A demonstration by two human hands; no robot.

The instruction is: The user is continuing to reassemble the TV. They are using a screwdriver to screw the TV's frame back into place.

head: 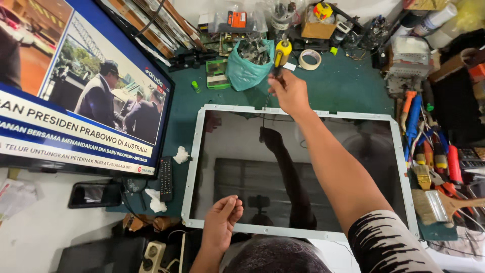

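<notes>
A flat display panel (303, 172) with a silver metal frame (194, 167) lies face up on the green bench, its dark glass reflecting my arms. My right hand (289, 92) reaches to the far edge and grips a screwdriver (281, 55) with a yellow and black handle, its tip down on the top frame rail. My left hand (222, 217) rests on the near edge of the frame, fingers loosely curled, holding nothing.
A switched-on television (81, 86) leans at the left. A remote (165, 178), a phone (95, 194) and crumpled tissues (181, 154) lie beside the panel. A teal bag of parts (247, 68) and tape roll (309, 59) sit behind. Screwdrivers, pliers (434, 151) and brushes (429, 199) crowd the right.
</notes>
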